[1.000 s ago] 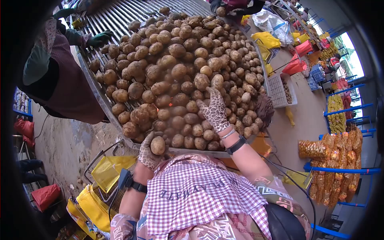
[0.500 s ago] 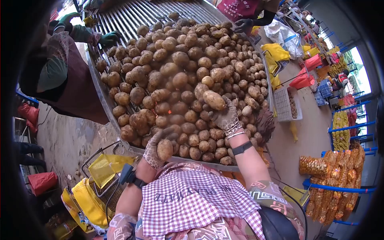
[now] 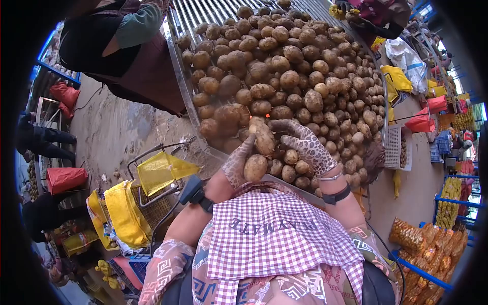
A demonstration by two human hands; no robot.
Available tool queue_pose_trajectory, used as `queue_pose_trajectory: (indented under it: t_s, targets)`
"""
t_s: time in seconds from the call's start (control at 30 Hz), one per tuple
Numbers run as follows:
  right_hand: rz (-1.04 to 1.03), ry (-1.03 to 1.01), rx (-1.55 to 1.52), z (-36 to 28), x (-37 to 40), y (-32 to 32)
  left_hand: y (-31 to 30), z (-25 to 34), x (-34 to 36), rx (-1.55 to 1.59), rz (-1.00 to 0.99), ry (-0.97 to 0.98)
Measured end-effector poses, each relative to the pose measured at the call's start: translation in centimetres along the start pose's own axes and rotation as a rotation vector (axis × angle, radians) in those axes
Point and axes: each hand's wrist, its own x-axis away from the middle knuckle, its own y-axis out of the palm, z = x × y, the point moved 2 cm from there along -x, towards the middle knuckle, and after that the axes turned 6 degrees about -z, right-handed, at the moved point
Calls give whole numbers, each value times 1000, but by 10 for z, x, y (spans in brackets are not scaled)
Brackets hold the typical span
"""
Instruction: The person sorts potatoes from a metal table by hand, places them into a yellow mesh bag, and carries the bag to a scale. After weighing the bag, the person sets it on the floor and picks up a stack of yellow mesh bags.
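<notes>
Both my hands wear spotted gloves and are at the near edge of a metal sorting table (image 3: 182, 84) heaped with soil-covered potatoes (image 3: 292, 79). My left hand (image 3: 238, 165) is closed on a round potato (image 3: 255, 168) near my apron. Its fingertips reach up beside a long potato (image 3: 263, 137). From the right, my right hand (image 3: 305, 145) curls its fingers round that long potato, which lies between the two hands. More potatoes rest under and beside my right hand.
A co-worker (image 3: 127, 56) stands at the table's left side, another person (image 3: 378, 18) at its far right. Yellow mesh sacks (image 3: 127, 208) hang on a frame at lower left. A white crate (image 3: 393, 147) and filled sacks (image 3: 432, 254) are on the right.
My right hand has come in toward my left hand with the long potato. My left hand still holds the round potato. The view has turned, shifting the table to the right.
</notes>
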Motion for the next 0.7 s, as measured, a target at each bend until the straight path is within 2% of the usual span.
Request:
queue_pose_trajectory:
  t_s: [0.13, 0.17, 0.2, 0.23, 0.3, 0.33, 0.37, 0.43, 0.47, 0.57, 0.7]
  targets:
    - [71, 4, 7, 3, -9, 13, 11, 2, 13, -29, 43, 42]
    - [80, 20, -26, 6, -13, 16, 8, 5, 18, -222, 70, 101]
    - [86, -21, 71, 13, -20, 18, 5, 8, 23, -415, 97, 161]
    - [78, -11, 74, 16, -22, 22, -7, 12, 24, -402, 100, 165]
    - [92, 97, -89, 21, -27, 32, -15, 25, 27, -1256, 281, 232]
    - [50, 148, -299, 24, -29, 35, -19, 22, 34, -1147, 202, 248]
    - [36, 160, -292, 29, -31, 35, -15, 25, 42, -1133, 213, 259]
    - [-75, 40, -642, 39, -35, 38, -10, 33, 58, -1017, 87, 411]
    - [-110, 18, -716, 36, -36, 43, -1, 36, 67, -900, 27, 447]
    - [-224, -34, -762, 31, -45, 59, -23, 40, 84, -751, 109, 412]
    - [-258, -70, -772, 29, -65, 84, -37, 37, 98, -597, 103, 526]
